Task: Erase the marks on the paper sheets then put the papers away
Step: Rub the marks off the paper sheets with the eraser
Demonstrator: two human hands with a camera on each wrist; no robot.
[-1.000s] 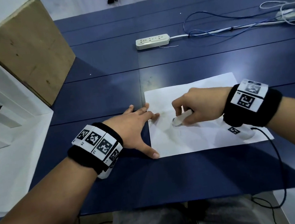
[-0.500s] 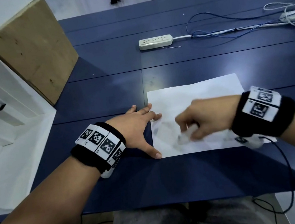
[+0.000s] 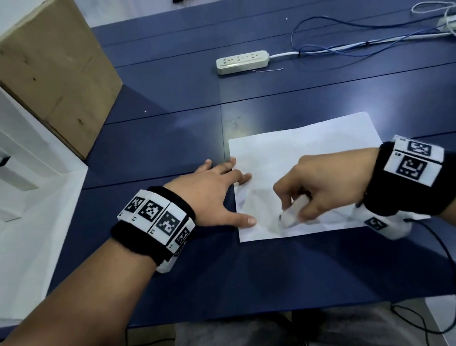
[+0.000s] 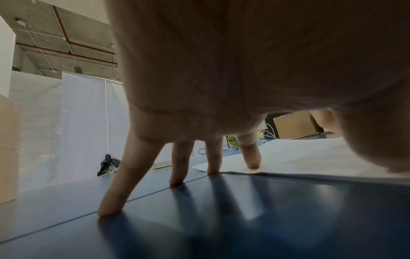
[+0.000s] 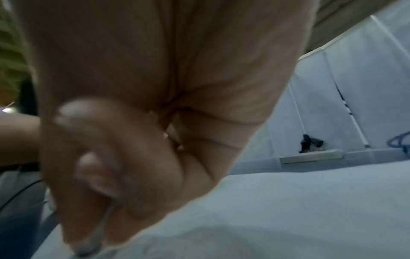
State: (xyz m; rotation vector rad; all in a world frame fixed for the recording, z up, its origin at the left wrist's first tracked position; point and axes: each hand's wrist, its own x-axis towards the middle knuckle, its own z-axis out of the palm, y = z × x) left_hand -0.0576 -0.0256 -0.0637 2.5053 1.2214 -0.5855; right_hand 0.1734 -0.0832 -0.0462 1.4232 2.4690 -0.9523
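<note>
— Where's the paper sheet (image 3: 306, 156)?
— On the blue table (image 3: 292, 266), centre-right. Left hand (image 3: 212, 192), fingers spread flat, presses its nine o'clock edge.
— And the right hand (image 3: 322, 186)?
— Fingers curled, gripping a white eraser (image 3: 292, 212) against the sheet's six o'clock area.
</note>
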